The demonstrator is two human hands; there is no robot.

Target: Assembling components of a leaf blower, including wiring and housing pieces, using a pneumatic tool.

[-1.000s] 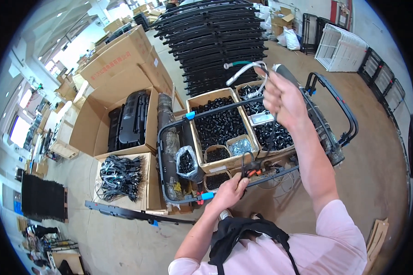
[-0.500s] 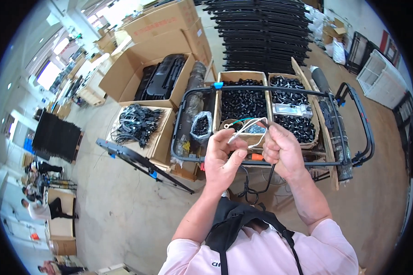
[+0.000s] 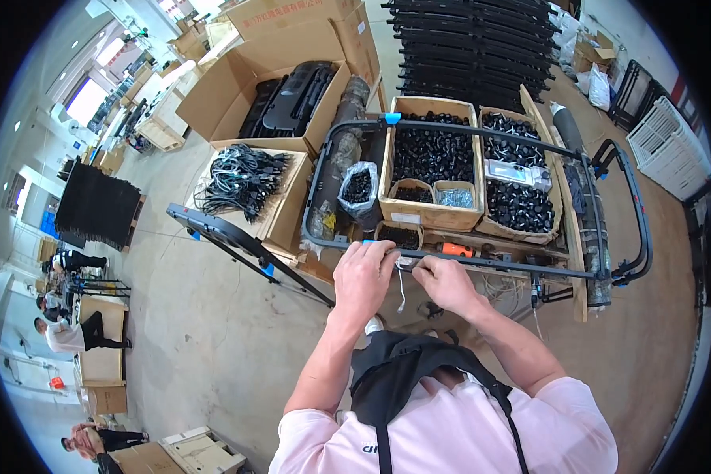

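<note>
Both my hands are at the near bar of a black tubular frame (image 3: 521,267). My left hand (image 3: 361,278) is closed with its fingers curled against the bar; what they grip is hidden. Just to its right, my right hand (image 3: 449,284) is closed in a pinch, thumb and fingertips together, on something too small to make out. A thin white wire (image 3: 402,293) hangs in the gap between the hands, below the bar, nearer the left fingertips. Its upper part is hidden at the bar.
Under the frame are boxes of black parts (image 3: 437,158), a small box of metal screws (image 3: 455,197) and an orange tool (image 3: 457,250). Bundled black cables (image 3: 245,180) lie on a carton at left. A folded black frame (image 3: 245,251) leans near my left arm. People work far left.
My hands have come down from above the frame to its near bar. The looped white wires with a ring terminal and green lead have dropped from view, except one white wire hanging.
</note>
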